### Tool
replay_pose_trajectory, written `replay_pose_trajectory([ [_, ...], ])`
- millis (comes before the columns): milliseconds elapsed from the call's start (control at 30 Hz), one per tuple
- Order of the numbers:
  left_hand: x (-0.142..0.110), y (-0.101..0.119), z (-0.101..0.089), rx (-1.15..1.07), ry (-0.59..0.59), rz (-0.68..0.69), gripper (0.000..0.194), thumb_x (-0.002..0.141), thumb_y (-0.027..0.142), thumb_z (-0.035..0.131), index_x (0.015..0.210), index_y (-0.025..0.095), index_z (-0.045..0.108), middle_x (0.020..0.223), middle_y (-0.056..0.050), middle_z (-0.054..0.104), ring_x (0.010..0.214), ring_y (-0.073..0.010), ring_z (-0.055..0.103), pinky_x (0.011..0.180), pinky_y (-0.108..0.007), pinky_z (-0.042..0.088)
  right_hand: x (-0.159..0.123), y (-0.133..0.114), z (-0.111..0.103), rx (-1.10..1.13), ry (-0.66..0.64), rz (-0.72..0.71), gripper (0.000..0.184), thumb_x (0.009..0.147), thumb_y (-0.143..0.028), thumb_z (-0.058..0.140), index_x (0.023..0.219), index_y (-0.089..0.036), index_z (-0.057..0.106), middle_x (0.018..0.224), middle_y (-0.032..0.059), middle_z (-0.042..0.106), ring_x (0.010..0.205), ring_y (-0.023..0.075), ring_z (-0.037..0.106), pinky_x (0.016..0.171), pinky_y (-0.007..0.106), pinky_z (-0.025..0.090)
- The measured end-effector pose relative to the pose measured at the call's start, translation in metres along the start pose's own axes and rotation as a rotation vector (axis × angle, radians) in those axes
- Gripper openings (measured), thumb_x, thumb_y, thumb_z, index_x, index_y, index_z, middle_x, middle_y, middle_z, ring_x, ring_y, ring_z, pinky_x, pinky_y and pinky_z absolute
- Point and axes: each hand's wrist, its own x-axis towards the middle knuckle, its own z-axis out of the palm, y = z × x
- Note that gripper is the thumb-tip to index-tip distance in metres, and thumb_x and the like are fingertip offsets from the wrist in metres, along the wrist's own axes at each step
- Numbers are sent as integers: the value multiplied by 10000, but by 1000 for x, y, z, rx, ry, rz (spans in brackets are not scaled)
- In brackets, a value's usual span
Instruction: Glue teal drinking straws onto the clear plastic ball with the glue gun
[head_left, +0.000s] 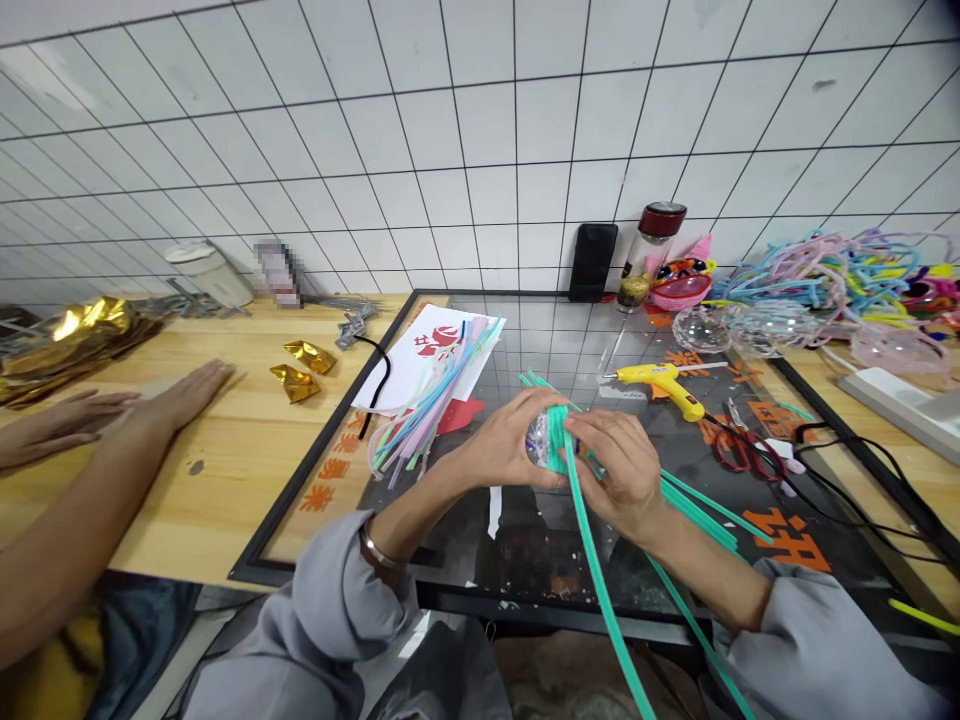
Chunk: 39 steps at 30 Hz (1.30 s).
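My left hand (516,437) curls its fingers around a small, clear, ball-like object (536,441). Part of that object is covered by turquoise-green pipe cleaners (556,440) laid side by side. On its right side, my right hand (616,462) is closed, pinching a long green pipe cleaner (592,545) against it. The tail of this strand hangs down past the table's front edge. More loose green pipe cleaners (701,515) lie beneath and beside my right forearm. Fingers hide much of the object.
A yellow glue gun (660,380) and red-handled scissors (739,447) lie to the right, among black cables. Pastel pipe cleaners (442,395) rest on white paper (382,378). A lidded bottle (646,258) and phone (593,262) stand by the wall. Another person's arms (112,460) are at left.
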Motion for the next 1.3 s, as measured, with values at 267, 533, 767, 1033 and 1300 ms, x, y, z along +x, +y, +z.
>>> replay_pose_trajectory([
  [267, -1, 3, 0, 8, -8, 8, 804, 613, 415, 861, 1288, 183, 490, 1287, -147, 550, 1250, -326, 527, 1097, -502, 434, 0, -2, -2, -74, 27, -32, 292, 880, -81, 532, 1131, -201, 619, 995, 99, 736, 923, 217, 689, 783, 375, 510],
  [533, -3, 2, 2, 32, -6, 12, 838, 606, 393, 878, 1308, 202, 462, 1314, -152, 530, 1283, -331, 513, 1115, -529, 414, 0, 0, 0, -92, 47, -53, 230, 862, -60, 525, 1046, -162, 619, 975, 120, 746, 919, 219, 710, 788, 371, 509],
  [767, -4, 2, 3, 59, -7, -1, 873, 606, 367, 883, 1335, 191, 437, 1350, -170, 517, 1321, -338, 490, 1129, -523, 407, -4, 3, 3, -93, 47, -52, 254, 864, -29, 497, 1050, -156, 613, 1021, 132, 746, 964, 213, 709, 820, 378, 511],
  [1033, -5, 3, 4, 66, -19, -13, 866, 596, 351, 890, 1321, 200, 442, 1351, -164, 519, 1312, -321, 496, 1127, -509, 413, -4, 3, 2, -62, 47, -42, 228, 887, -62, 493, 1058, -155, 612, 1028, 134, 746, 980, 217, 709, 823, 383, 506],
  [1300, -4, 3, 4, 76, -27, -16, 873, 593, 336, 889, 1325, 195, 434, 1356, -163, 512, 1310, -314, 494, 1125, -504, 415, -5, 3, 2, -23, 35, -1, 234, 907, -120, 478, 1079, -176, 625, 1025, 122, 745, 983, 215, 707, 823, 391, 510],
])
